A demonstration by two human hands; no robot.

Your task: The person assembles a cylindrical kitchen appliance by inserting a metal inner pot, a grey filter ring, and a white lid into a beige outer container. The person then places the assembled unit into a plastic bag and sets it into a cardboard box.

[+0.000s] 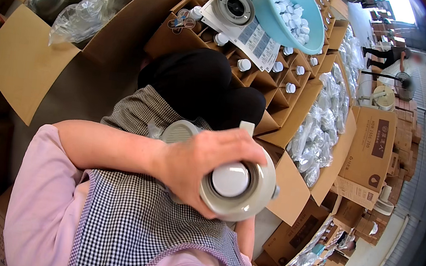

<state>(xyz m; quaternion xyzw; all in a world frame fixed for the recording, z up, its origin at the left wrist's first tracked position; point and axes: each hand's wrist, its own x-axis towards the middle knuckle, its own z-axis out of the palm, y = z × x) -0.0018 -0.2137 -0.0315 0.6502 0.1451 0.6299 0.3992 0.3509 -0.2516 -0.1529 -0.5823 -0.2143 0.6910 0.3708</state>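
My left hand [209, 162] is wrapped over the top of a grey-beige thermos jug [265, 192], its fingers closed around the rim. A round white stopper [230, 180] sits in the jug's mouth, facing up toward me. The jug is held in front of my lap, over my checked apron [143, 225]. My right forearm [245, 235] runs up behind the jug, and the hand itself is hidden by it. Part of a ribbed grey piece [180, 130] shows beyond my left wrist; I cannot tell whether it belongs to the jug.
Before my knees stands a divided carton [275, 106] with several white-capped pieces. On it rest a light blue basin [258, 0] of white caps, a grey ring-shaped part [234, 7] and printed sheets [265, 54]. Open cartons of plastic-wrapped goods flank me. A person [390, 56] stands far off.
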